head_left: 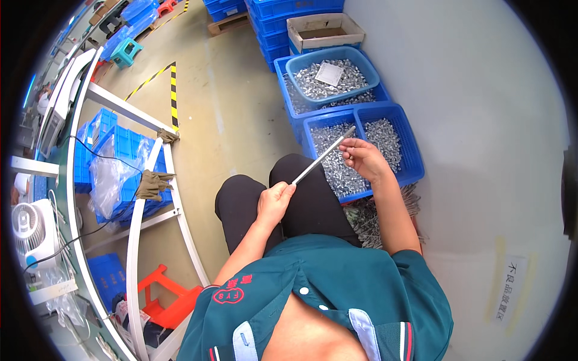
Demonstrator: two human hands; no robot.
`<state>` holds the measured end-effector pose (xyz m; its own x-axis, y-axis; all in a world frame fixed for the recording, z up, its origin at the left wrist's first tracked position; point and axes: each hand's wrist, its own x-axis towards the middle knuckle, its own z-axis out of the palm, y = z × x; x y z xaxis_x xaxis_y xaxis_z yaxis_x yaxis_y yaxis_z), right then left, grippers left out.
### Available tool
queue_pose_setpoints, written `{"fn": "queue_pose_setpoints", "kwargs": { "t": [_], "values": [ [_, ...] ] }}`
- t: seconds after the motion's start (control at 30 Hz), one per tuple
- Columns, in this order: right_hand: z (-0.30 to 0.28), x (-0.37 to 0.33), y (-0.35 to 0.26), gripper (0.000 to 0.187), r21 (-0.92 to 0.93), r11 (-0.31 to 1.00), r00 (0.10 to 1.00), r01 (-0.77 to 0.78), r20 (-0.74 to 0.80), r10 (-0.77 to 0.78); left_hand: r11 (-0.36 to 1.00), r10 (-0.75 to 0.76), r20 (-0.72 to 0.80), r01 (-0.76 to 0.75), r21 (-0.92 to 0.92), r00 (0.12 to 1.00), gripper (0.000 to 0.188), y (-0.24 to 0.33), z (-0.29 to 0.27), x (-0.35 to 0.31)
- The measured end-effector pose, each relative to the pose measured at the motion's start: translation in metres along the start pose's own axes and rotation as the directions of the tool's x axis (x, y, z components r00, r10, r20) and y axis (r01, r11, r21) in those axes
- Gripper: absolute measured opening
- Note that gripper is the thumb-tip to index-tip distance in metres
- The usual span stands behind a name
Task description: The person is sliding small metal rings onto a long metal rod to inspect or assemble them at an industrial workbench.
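Note:
My left hand (275,203) is closed round the lower end of a thin, straight silver metal rod (319,159), above my lap. The rod slants up and away to the right. Close to its far end is my right hand (367,161), its fingers curled and pinched together; whatever they may hold is too small to make out. Below that hand, a blue divided crate (415,172) contains many small silver metal pieces (341,175) in two compartments. Beside my right thigh, partly hidden by my forearm, lies a heap of thin metal rods (368,224).
Beyond the crate, a light blue basin (372,77) of similar pieces sits in another blue crate, with a white card (329,74) on top. A white wall (475,150) bounds the right. To the left are a white-framed workbench (135,246), a red stool (174,304) and blue crates (129,144).

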<state>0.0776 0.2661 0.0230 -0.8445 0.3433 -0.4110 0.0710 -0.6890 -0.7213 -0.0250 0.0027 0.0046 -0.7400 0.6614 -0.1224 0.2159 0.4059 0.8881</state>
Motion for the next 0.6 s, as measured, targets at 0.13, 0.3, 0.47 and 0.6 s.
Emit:
{"fn": "queue_pose_setpoints", "kwargs": {
  "t": [0.13, 0.3, 0.47, 0.6],
  "values": [
    [-0.013, 0.004, -0.008, 0.012, 0.12, 0.993, 0.996, 0.017, -0.084, -0.007, 1.0, -0.006, -0.006, 0.006, 0.003, 1.0, 0.038, -0.004, 0.0, 0.0],
    [-0.019, 0.013, -0.021, 0.025, 0.227, 0.971, 0.995, 0.073, -0.083, -0.056, 1.0, -0.018, 0.006, 0.018, 0.021, 1.0, 0.038, -0.002, 0.001, -0.001],
    [-0.007, 0.016, -0.023, 0.028, 0.325, 0.944, 0.998, 0.057, -0.046, -0.044, 1.0, 0.008, -0.002, -0.008, 0.03, 1.0, 0.038, -0.002, 0.001, -0.002],
    [0.0, 0.02, -0.02, 0.028, 0.429, 0.902, 0.999, 0.043, -0.024, -0.036, 0.999, 0.017, -0.005, -0.017, 0.043, 1.0, 0.038, -0.003, 0.001, -0.001]
  ]
}}
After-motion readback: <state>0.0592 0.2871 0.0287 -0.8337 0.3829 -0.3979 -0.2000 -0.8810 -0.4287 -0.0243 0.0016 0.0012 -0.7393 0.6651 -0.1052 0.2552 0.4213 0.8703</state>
